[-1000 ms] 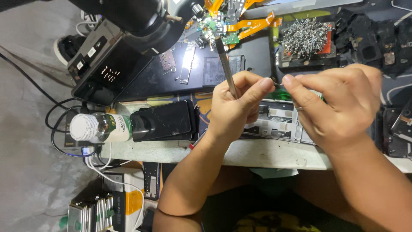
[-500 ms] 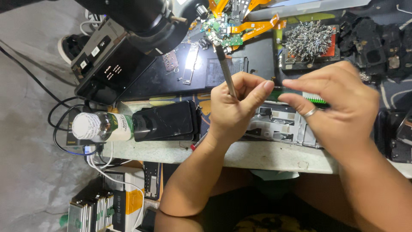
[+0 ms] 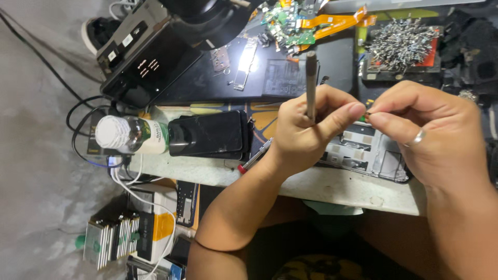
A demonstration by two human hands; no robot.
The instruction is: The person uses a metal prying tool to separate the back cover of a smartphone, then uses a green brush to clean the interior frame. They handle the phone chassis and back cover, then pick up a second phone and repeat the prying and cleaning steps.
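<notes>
The left hand (image 3: 303, 137) is gripping a slim grey metal screwdriver (image 3: 310, 85) upright, its fingers (image 3: 340, 115) curling tightly round the lower shaft while the upper end is pointing away toward the back of the bench (image 3: 332, 184). The right hand (image 3: 433, 137), wearing a silver ring, is pinching its thumb and forefinger narrowly on a tiny dark part (image 3: 367, 113) that is too small to make out, and that part is sitting right at the tip of the left forefinger, so the two hands are meeting almost fingertip to fingertip. Just beneath them an opened phone frame with pale grey inner panels (image 3: 365, 155) is lying flat on the bench. Beside the left wrist a thin tool with a red tip (image 3: 254, 157) is resting at the bench edge, next to a black rectangular phone (image 3: 207, 134) lying on top of another. Touching that stack on its far side, a clear plastic bottle with a white cap and a green and white label (image 3: 129, 135) is lying on its side. Further back a dark work mat (image 3: 290, 78) is carrying a small bright strip-shaped board and green circuit pieces with orange flex ribbons (image 3: 332, 23). A red-edged tray heaped with shiny metal screws (image 3: 402, 46) is sitting near the right rear.
</notes>
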